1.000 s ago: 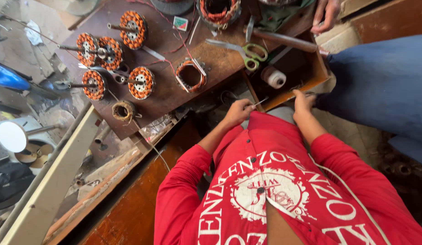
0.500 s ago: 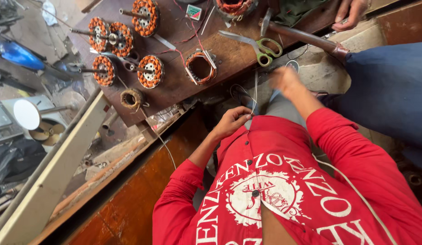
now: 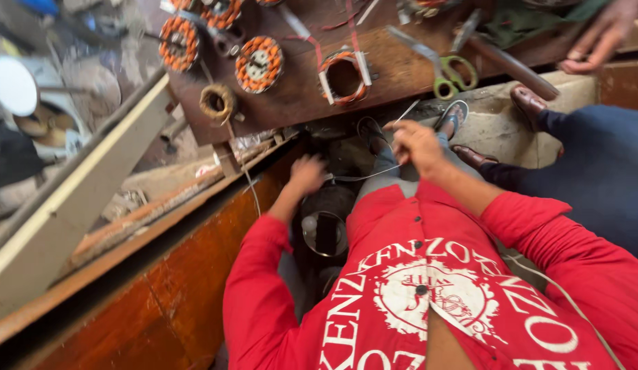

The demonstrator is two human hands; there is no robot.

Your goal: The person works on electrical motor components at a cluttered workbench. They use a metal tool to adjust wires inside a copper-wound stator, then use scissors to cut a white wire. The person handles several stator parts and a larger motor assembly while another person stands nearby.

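Here, from the head view, the right hand [image 3: 416, 145] is raised just below the near edge of the wooden workbench [image 3: 394, 72], its fingers pinched on a thin pale thread [image 3: 374, 173] that runs leftward toward the left hand [image 3: 307, 175]. The left hand is blurred, lower and further left under the workbench edge; I cannot tell whether its fingers close on the thread. Below the left hand, between the red sleeves, sits a dark round motor housing [image 3: 326, 223].

On the workbench lie green-handled scissors [image 3: 439, 65] near the right hand, a copper coil in a white frame [image 3: 343, 75] to their left, and orange-wound stators [image 3: 259, 64] further left. Another person's hand [image 3: 600, 38] rests at the workbench's far right end.
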